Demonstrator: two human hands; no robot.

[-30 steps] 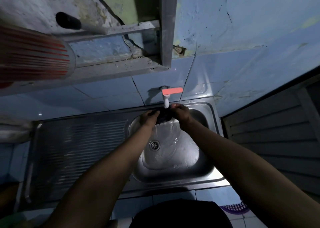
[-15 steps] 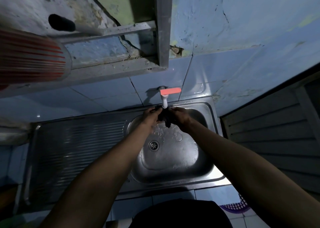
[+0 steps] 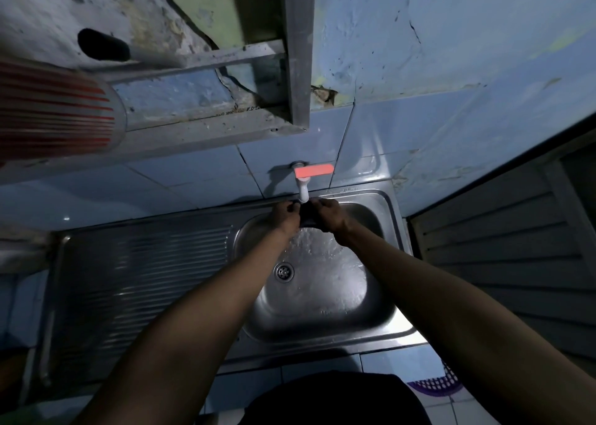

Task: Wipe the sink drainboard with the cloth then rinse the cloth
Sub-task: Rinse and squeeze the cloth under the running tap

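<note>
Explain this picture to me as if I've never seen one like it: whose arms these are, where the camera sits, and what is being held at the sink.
There is no machine here. The camera is worn on a person's head and looks forward and down, so the two bare arms reaching in from the bottom belong to the wearer. It is a single view. Below lies a steel sink with a ribbed drainboard to its left and a round drain in the basin. A white tap with a red handle comes out of the blue tiled wall. The left hand and the right hand grip a dark cloth between them, directly under the spout. Water glistens in the basin, so the cloth appears to be getting rinsed.
</note>
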